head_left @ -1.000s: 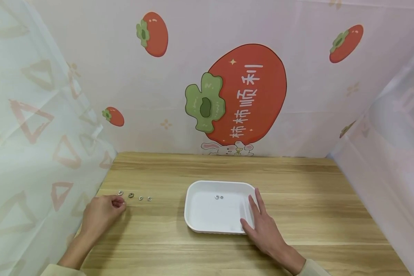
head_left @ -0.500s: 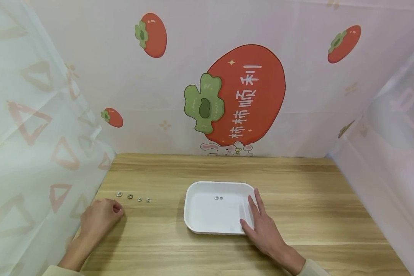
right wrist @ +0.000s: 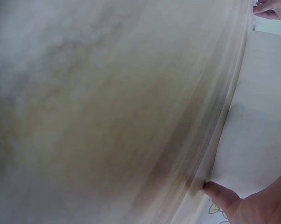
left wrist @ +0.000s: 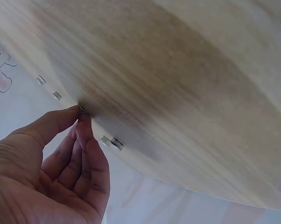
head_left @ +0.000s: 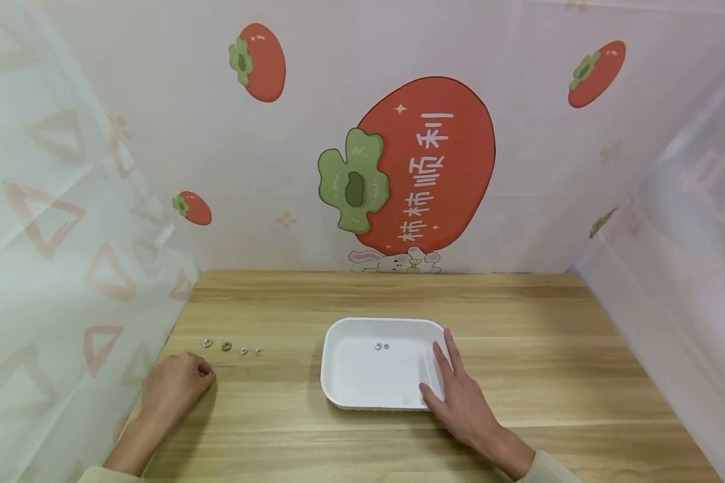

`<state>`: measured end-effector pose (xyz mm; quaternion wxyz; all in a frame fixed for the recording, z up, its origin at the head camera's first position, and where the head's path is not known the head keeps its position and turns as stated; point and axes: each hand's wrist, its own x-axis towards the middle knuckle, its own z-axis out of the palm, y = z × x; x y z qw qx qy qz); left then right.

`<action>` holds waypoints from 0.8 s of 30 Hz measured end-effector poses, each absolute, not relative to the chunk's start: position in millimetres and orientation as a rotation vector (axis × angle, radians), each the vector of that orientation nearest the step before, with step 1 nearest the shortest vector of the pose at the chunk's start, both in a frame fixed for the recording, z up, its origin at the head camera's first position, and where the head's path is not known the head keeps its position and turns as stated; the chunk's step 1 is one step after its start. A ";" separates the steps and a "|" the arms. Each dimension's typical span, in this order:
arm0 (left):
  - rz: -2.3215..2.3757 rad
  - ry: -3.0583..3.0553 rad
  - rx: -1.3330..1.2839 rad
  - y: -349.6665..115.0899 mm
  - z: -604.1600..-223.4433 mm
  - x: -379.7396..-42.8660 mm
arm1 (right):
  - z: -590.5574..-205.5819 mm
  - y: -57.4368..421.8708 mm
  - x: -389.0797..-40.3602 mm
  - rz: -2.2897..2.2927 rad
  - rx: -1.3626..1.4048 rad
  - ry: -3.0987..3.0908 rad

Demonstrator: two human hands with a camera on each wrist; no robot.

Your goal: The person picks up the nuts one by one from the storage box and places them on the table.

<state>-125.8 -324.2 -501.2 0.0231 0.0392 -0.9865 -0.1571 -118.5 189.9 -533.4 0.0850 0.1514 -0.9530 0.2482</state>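
Observation:
My left hand (head_left: 174, 388) is at the left of the table, pinching a small metal nut (left wrist: 83, 110) between thumb and index fingertip, low over the wood. The fingertips hide most of it. Just beyond the hand lie several loose nuts in a row, including a silver nut (head_left: 207, 343) and a darker nut (head_left: 226, 346). My right hand (head_left: 464, 404) rests on the right end of a white tray (head_left: 333, 396), its fingers straight and spread over the rim. Inside the tray, a larger nut (head_left: 378, 346) and a smaller nut (head_left: 386, 347) sit side by side.
The wood-grain table (head_left: 278, 443) is bounded by a printed cloth backdrop (head_left: 290, 154) behind. Pale cloth walls stand at both sides, the left cloth (head_left: 66, 302) close to my left forearm. Bare wood separates the row of nuts from the tray.
My left hand has drawn slightly toward me, away from the row of nuts, still pinching. The right hand and tray stay in place; the whole view has shifted a little.

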 end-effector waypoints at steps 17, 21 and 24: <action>-0.470 -3.032 0.140 -326.4 -502.1 -127.1 | -531.2 189.3 -118.4 0.746 0.447 -2.851; -0.460 -3.024 0.126 -328.0 -503.9 -126.5 | -530.9 189.2 -118.4 0.755 0.445 -2.856; -0.453 -3.018 0.119 -328.7 -504.2 -126.2 | -530.7 188.9 -118.5 0.762 0.445 -2.861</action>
